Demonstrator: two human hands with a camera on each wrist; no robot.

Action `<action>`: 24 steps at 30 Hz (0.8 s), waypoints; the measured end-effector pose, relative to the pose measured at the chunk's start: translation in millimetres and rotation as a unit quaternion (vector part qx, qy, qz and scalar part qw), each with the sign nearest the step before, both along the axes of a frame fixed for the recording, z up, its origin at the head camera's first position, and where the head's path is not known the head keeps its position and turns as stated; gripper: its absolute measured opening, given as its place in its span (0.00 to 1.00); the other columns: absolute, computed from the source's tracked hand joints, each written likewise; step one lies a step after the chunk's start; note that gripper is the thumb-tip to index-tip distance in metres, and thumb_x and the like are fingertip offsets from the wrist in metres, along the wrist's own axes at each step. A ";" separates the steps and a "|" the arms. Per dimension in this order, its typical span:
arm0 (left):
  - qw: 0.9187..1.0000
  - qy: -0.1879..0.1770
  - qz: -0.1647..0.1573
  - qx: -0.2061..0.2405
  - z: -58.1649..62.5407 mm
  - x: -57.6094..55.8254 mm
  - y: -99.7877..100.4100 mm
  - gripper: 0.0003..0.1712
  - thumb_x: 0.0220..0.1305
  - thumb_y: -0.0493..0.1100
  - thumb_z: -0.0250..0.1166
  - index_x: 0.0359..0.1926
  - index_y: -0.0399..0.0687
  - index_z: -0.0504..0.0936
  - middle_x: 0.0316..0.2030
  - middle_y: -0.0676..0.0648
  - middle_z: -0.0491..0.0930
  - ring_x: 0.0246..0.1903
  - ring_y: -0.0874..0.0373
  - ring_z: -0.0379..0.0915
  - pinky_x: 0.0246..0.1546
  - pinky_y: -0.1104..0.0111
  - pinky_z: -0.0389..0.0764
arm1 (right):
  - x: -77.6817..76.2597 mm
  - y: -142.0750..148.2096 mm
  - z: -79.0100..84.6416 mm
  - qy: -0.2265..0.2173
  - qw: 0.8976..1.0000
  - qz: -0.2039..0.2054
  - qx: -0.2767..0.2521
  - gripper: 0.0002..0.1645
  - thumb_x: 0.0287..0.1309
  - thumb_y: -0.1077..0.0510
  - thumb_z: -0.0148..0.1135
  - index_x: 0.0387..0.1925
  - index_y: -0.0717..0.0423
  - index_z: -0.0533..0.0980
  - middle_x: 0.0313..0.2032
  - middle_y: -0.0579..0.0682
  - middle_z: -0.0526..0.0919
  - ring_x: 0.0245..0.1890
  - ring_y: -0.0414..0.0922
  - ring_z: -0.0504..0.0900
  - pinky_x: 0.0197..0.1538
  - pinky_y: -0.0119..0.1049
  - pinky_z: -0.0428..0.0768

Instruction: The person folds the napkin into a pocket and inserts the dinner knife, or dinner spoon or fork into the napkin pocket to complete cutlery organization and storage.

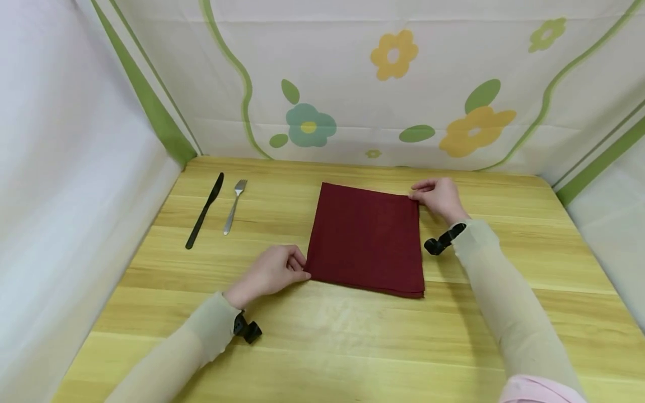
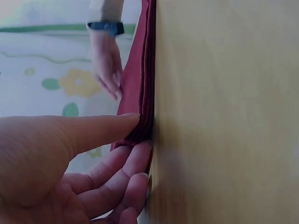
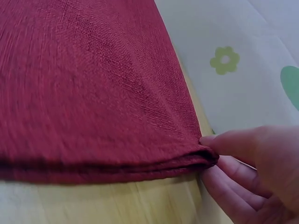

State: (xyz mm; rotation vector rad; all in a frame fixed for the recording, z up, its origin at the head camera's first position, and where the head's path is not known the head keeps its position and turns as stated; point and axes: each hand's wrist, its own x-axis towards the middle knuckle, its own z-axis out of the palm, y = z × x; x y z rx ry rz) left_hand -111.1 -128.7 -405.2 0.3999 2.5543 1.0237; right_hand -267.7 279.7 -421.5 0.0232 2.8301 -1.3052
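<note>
pinching cloth [image 1: 367, 240]; head view adds fork [image 1: 234, 208]

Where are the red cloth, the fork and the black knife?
Red cloth [image 1: 366, 240]: head view, middle of its top face.
Fork [image 1: 233, 210]: head view, on its slim handle.
Black knife [image 1: 204, 212]: head view, on its handle, near the blade.

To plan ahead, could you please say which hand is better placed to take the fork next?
Probably left: both hands pinch the cloth, but the left hand is nearer the fork than the right hand.
</note>
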 end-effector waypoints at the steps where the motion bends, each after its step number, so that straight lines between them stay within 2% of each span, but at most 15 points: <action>1: 1.000 0.002 -0.006 0.000 0.6 2.1 1.1 0.13 0.60 0.44 0.77 0.39 0.45 0.82 0.29 0.56 0.81 0.29 0.63 0.76 0.35 0.66 0.79 | 0.1 -0.3 0.2 0.003 1.000 0.000 -0.003 0.18 0.59 0.57 0.75 0.48 0.65 0.85 0.37 0.56 0.89 0.30 0.36 0.85 0.36 0.24 0.77; 4: 1.000 0.014 -0.023 0.001 1.4 5.5 1.8 0.15 0.59 0.45 0.78 0.38 0.45 0.81 0.27 0.56 0.80 0.27 0.64 0.75 0.33 0.66 0.78 | 1.9 1.6 0.6 0.002 1.000 -0.001 -0.021 0.21 0.59 0.57 0.75 0.50 0.67 0.84 0.39 0.57 0.89 0.32 0.38 0.86 0.36 0.25 0.79; 6: 0.999 0.022 -0.023 0.008 1.6 5.6 0.1 0.17 0.58 0.47 0.79 0.38 0.45 0.80 0.26 0.55 0.79 0.26 0.62 0.74 0.31 0.66 0.77 | 4.7 3.7 1.4 -0.003 0.999 -0.002 -0.032 0.24 0.59 0.56 0.76 0.51 0.67 0.83 0.40 0.58 0.89 0.33 0.41 0.87 0.35 0.26 0.81; 9: 0.997 0.065 -0.021 0.025 1.7 1.5 -3.1 0.19 0.59 0.49 0.78 0.42 0.43 0.81 0.31 0.52 0.80 0.30 0.58 0.75 0.34 0.64 0.78 | 9.9 7.3 2.6 -0.016 0.999 0.001 -0.048 0.26 0.61 0.54 0.74 0.53 0.69 0.82 0.41 0.59 0.88 0.34 0.45 0.88 0.36 0.30 0.84; 12: 0.990 0.132 -0.051 0.024 2.5 -6.9 -4.7 0.23 0.63 0.47 0.75 0.53 0.40 0.81 0.45 0.45 0.81 0.46 0.51 0.77 0.48 0.58 0.79 | 15.9 8.8 3.2 -0.031 0.997 0.000 -0.070 0.25 0.63 0.55 0.73 0.53 0.70 0.82 0.40 0.59 0.88 0.33 0.47 0.89 0.37 0.34 0.85; 15: 0.978 0.169 -0.120 -0.025 3.8 -15.1 -6.6 0.33 0.66 0.46 0.73 0.67 0.37 0.75 0.65 0.39 0.72 0.65 0.43 0.66 0.65 0.50 0.68 | 20.6 6.4 2.7 -0.053 0.994 0.002 -0.091 0.24 0.63 0.55 0.72 0.53 0.70 0.81 0.40 0.59 0.88 0.33 0.47 0.88 0.37 0.37 0.86; 17: 0.970 0.160 -0.168 -0.065 5.0 -18.5 -7.6 0.38 0.68 0.48 0.71 0.72 0.37 0.69 0.73 0.38 0.62 0.72 0.40 0.55 0.71 0.47 0.58 | 22.8 4.0 1.7 -0.066 0.994 0.003 -0.092 0.24 0.63 0.55 0.72 0.54 0.69 0.82 0.40 0.58 0.89 0.33 0.46 0.88 0.37 0.37 0.86; 19: 0.964 0.140 -0.204 -0.094 5.9 -20.4 -7.9 0.41 0.70 0.50 0.69 0.75 0.37 0.64 0.77 0.39 0.55 0.75 0.39 0.47 0.73 0.46 0.52 | 23.9 2.2 0.7 -0.070 0.994 0.001 -0.078 0.23 0.64 0.55 0.72 0.54 0.66 0.82 0.40 0.57 0.89 0.34 0.46 0.88 0.38 0.36 0.86; 21: 0.960 0.122 -0.224 -0.113 7.1 -21.9 -6.9 0.42 0.71 0.53 0.67 0.76 0.37 0.61 0.78 0.40 0.51 0.76 0.39 0.42 0.73 0.47 0.49 | 24.1 1.6 0.2 -0.067 0.996 -0.004 -0.064 0.21 0.64 0.56 0.71 0.54 0.64 0.83 0.41 0.56 0.89 0.35 0.46 0.88 0.38 0.36 0.85; 24: 0.957 0.109 -0.237 -0.123 7.8 -26.1 -3.6 0.43 0.73 0.54 0.64 0.77 0.37 0.59 0.78 0.40 0.50 0.77 0.39 0.39 0.74 0.47 0.46 | 22.7 2.0 0.8 -0.058 0.997 -0.012 -0.051 0.20 0.65 0.57 0.70 0.55 0.62 0.83 0.43 0.57 0.88 0.38 0.46 0.88 0.40 0.36 0.85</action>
